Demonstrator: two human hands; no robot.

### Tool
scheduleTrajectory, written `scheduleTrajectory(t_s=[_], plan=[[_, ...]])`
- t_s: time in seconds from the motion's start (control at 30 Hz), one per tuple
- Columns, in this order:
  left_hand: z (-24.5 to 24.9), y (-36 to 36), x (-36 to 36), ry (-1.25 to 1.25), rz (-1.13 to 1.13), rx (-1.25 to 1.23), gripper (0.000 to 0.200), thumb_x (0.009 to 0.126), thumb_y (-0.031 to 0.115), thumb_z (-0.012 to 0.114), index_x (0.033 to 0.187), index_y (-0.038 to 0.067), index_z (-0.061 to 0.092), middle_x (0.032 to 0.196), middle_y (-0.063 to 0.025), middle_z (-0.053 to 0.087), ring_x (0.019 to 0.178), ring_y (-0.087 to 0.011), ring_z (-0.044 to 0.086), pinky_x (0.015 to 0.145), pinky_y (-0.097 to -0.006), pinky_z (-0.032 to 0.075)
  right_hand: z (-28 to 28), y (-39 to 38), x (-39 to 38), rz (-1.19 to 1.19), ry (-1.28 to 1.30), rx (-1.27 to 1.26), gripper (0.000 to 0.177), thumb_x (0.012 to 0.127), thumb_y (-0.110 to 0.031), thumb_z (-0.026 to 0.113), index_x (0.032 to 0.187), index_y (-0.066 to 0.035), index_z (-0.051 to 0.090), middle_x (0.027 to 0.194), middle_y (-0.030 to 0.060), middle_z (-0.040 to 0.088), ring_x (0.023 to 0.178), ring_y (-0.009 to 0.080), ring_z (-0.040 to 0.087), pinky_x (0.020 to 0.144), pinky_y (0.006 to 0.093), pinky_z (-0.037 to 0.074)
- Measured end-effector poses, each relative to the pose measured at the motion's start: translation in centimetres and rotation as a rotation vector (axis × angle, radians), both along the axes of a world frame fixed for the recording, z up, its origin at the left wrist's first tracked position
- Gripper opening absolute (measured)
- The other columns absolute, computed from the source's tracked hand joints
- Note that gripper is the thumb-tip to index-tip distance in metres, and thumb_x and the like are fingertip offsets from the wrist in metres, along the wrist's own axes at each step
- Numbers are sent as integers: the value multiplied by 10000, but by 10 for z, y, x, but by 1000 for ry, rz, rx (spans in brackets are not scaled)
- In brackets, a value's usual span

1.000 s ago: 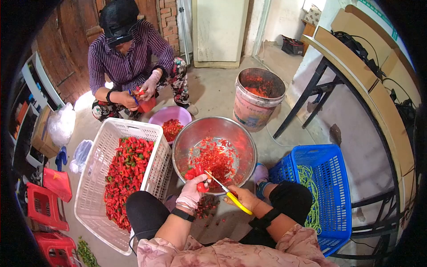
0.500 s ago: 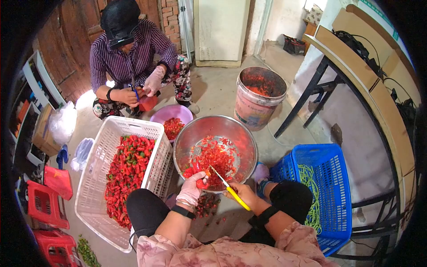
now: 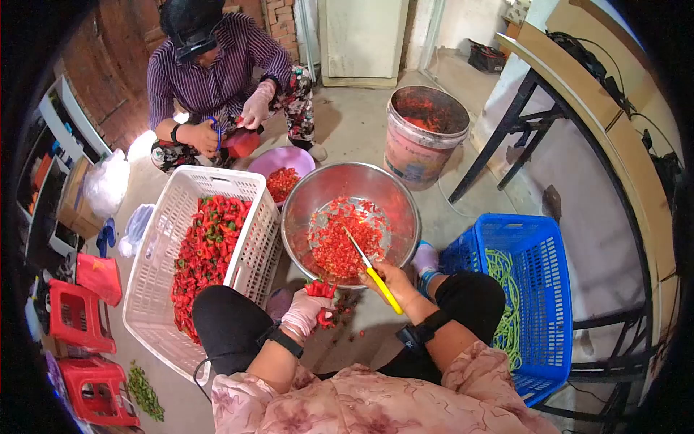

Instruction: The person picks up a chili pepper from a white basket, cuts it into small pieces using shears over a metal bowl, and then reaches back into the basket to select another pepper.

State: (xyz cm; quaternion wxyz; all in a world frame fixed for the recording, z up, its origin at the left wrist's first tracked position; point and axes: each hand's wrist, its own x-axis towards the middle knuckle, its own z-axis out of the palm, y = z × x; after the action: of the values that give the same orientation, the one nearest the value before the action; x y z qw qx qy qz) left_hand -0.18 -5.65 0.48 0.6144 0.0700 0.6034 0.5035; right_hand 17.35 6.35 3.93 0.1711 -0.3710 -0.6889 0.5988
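Observation:
My left hand (image 3: 305, 311), in a thin pale glove, is closed around red peppers (image 3: 320, 289) at the near left rim of a steel basin (image 3: 290, 249). Red flesh shows on both sides of its fingers. Yellow-handled scissors (image 3: 383, 288) are in my right hand (image 3: 394, 281), by the basin's near right rim. Their blades reach over the chopped red peppers (image 3: 347, 242) inside, apart from my left hand. Dark and red pepper scraps (image 3: 345, 312) lie on the floor below the basin, partly hidden by my left hand.
A white crate (image 3: 148, 253) of whole red peppers stands left, a blue crate (image 3: 557, 304) with green cord-like strands right. Opposite, a person (image 3: 210, 87) holds blue-handled scissors and something red over a purple bowl (image 3: 307, 160). A stained bucket (image 3: 412, 152) stands behind the basin.
My left hand has moved down and left from over the basin to its rim, away from the scissors. The scissors have shifted slightly upward. The view has tilted a little downward.

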Motion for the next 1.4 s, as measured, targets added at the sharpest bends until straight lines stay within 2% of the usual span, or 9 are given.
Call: scheduleTrajectory(t_s=[0.1, 0.17, 0.4, 0.5, 1.03, 1.13, 1.23, 1.3, 1.4], plan=[[0, 3, 0, -38, 32, 1, 247, 647, -93, 630, 868, -28, 540, 744, -130, 601, 607, -239, 611, 470, -298, 491, -4, -2, 5, 108, 24, -13, 317, 820, -258, 596, 981, -11, 477, 781, 22, 501, 681, 94, 446, 601, 229, 390], [2, 7, -1, -206, 112, 235, 215, 687, -67, 616, 882, -31, 531, 738, -122, 590, 622, -226, 601, 480, -284, 483, 14, -4, 10, 239, -108, -20, 393, 830, -281, 575, 1066, -8, 420, 871, 71, 509, 765, 134, 472, 680, 268, 412], [23, 22, -1, -234, 253, 302, 161, 723, -47, 608, 863, 6, 547, 737, -75, 585, 585, -164, 569, 439, -237, 441, 22, -17, 6, 324, -211, 104, 527, 777, -419, 604, 1081, -18, 449, 931, 161, 567, 868, 258, 545, 757, 350, 422], [18, 25, -3, -228, 242, 290, 170, 730, -26, 619, 879, 12, 549, 743, -66, 588, 588, -162, 571, 439, -237, 444, 25, -20, 5, 324, -234, 180, 494, 789, -386, 599, 1078, -22, 432, 835, 142, 553, 750, 222, 533, 689, 337, 433], [-1, 45, -3, -364, 438, 351, 260, 750, -48, 574, 999, 7, 519, 864, -107, 601, 697, -223, 610, 517, -246, 503, 3, -20, 0, 124, -281, 198, 387, 778, -288, 643, 1005, -15, 489, 792, 107, 582, 723, 178, 559, 675, 292, 448], [-3, 48, -1, -384, 457, 331, 247, 753, -44, 571, 993, -5, 526, 862, -112, 606, 704, -225, 612, 528, -248, 507, -15, -23, -3, 69, -12, 208, 296, 824, -265, 591, 991, -46, 484, 727, 42, 539, 619, 147, 519, 588, 255, 430], [-1, 50, 2, -402, 430, 324, 236, 754, -51, 566, 984, -14, 530, 854, -112, 607, 707, -225, 613, 536, -249, 510, -12, -22, -8, 80, 180, -1, 249, 863, -289, 528, 995, -86, 470, 660, -8, 449, 513, 97, 434, 490, 226, 384], [5, 50, 5, -451, 434, 374, 228, 754, -59, 561, 977, -21, 532, 839, -111, 608, 702, -225, 613, 541, -247, 512, 3, -22, -5, 81, -17, -536, 397, 833, -428, 529, 976, -62, 471, 660, -15, 449, 572, 98, 436, 505, 236, 374], [0, 53, 4, -475, 436, 344, 243, 752, -63, 563, 989, -18, 527, 860, -117, 601, 699, -228, 612, 522, -245, 507, -2, -22, -8, 55, -5, -420, 343, 853, -386, 519, 935, -54, 495, 649, -17, 434, 580, 67, 385, 494, 224, 341]])
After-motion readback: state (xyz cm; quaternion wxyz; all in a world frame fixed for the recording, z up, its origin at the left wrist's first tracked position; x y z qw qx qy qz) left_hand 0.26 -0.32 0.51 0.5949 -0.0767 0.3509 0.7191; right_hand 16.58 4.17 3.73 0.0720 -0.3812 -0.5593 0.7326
